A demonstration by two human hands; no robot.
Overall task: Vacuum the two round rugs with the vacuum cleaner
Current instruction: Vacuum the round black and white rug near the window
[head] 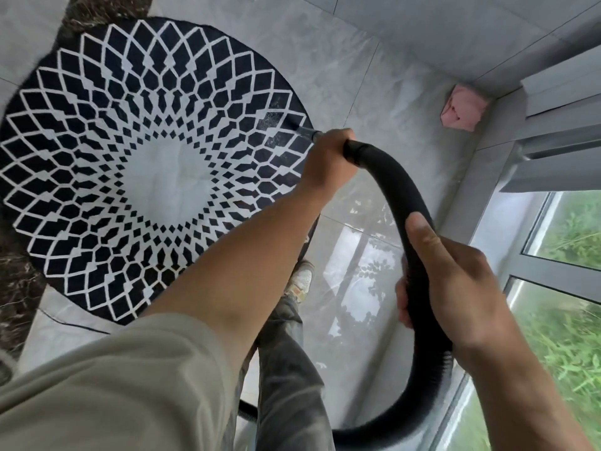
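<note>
Across the glossy grey tile floor (357,76), at left, lies the round rug (97,157), black with a white lattice and pale centre; bare tile runs right to the window frame (536,157). Our right hand (455,288) curls around the black hose (400,180) near us; our left hand (325,157) grips its far end, the blurred nozzle (307,131) at the rug's right edge. A pink cloth (463,107) fills the far corner.

Around you lay glossy grey floor tiles (357,76) mirroring daylight; a grey-framed window (575,232) ran along your right, greenery (562,340) beyond it, a pink cloth (463,107) tucked in the corner.
</note>
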